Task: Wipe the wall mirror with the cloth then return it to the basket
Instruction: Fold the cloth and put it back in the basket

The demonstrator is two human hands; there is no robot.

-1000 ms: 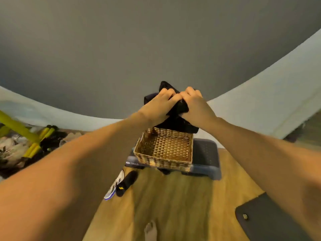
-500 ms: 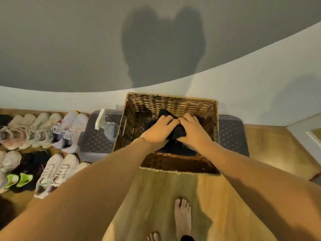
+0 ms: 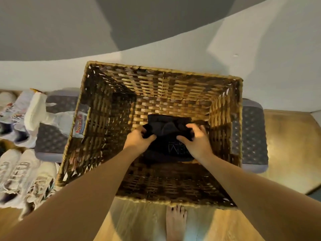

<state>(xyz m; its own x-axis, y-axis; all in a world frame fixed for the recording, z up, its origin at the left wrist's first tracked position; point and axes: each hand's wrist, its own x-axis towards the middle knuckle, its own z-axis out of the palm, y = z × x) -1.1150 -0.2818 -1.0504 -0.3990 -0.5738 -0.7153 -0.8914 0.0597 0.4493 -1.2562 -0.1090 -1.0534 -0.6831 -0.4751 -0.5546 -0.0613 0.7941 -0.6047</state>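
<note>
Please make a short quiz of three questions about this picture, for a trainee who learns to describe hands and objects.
1. True or false: the black cloth lies on the wooden floor, outside the wicker basket.
2. What grips the cloth? A) only the left hand B) only the right hand C) both hands
3. Fill in: the pale shoes stand on the person's ___ side of the basket.

Key: 1 false, it is down inside the basket; 2 C; 3 left.
</note>
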